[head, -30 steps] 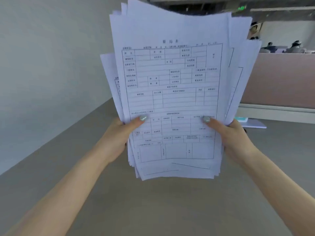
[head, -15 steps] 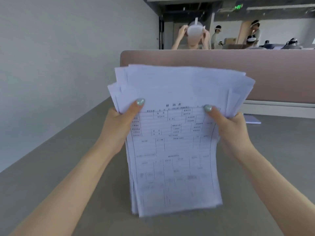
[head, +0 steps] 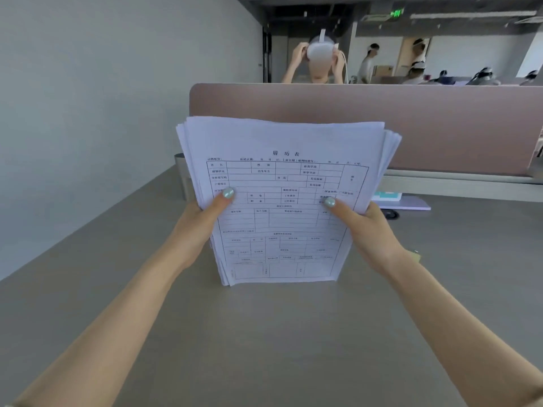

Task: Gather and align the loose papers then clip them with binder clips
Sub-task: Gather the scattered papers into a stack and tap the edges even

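A thick stack of white printed forms stands upright on its bottom edge on the grey desk. My left hand grips its left side and my right hand grips its right side, thumbs pressed on the front sheet. The sheets' top edges are nearly level, with a slight fan at the upper left and upper right. No binder clip is in view.
A pink-brown partition runs across the back of the desk. A small teal and lilac pad or box and a dark round object lie behind my right hand. A grey wall stands at the left. People sit beyond the partition.
The stack came down from head height until its bottom edge met the desk, then slid up again through my hands. The fanned sheets have drawn much closer together.
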Available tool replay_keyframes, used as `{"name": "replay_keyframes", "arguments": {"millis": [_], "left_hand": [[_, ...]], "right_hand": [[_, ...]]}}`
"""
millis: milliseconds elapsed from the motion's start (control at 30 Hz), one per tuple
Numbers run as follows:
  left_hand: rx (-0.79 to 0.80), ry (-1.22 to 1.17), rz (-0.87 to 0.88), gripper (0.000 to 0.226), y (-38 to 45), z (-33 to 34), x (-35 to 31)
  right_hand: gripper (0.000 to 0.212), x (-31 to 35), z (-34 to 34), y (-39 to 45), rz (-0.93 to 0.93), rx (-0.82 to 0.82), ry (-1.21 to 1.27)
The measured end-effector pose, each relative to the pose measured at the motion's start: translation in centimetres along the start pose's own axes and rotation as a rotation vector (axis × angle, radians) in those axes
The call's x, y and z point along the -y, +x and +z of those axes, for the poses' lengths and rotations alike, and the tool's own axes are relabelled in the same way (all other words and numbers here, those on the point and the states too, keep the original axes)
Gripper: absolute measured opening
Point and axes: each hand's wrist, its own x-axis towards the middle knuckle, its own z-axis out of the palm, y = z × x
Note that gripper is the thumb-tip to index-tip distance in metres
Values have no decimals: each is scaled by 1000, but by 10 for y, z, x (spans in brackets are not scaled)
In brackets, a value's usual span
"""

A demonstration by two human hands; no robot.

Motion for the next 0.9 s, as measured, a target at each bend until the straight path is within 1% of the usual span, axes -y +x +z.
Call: {"name": "replay_keyframes", "arguments": {"millis": [133, 200, 267, 333, 367, 467, 633, 700, 767, 800, 867, 900], "left_hand": [[70, -25, -67, 61, 5, -1, 2], [138, -41, -76, 75, 7, -4, -3], [203, -60, -83, 83, 7, -8, -9], [235, -112, -78, 75, 7, -12, -13], [247, -143, -72, 68, 7, -13, -15], [242, -205, -50, 61, 6, -9, -19], [219, -192, -1, 59, 0, -2, -23], [233, -212, 50, 52, 2, -2, -32], [241, -270, 49, 41, 5, -1, -49], [253, -285, 45, 38, 6, 0, -59], [298, -274, 55, 41, 8, 4, -76], [317, -258, 77, 41, 8, 6, -81]], "right_hand": [[10, 2, 1, 4, 5, 13, -2], [8, 10, -2, 6, 3, 17, 27], [24, 17, -10, 8, 10, 56, 35], [38, 23, -17, 8, 16, 122, 48], [39, 25, -20, 8, 16, 153, 54], [30, 29, -20, 6, 19, 185, 92], [22, 28, -19, 6, 12, 197, 151], [32, 30, -20, 5, 17, 221, 167], [46, 35, -21, 8, 18, 225, 172], [48, 40, -21, 10, 12, 229, 179], [43, 53, -20, 14, -35, 281, 201], [37, 59, -19, 15, -61, 314, 218]]}}
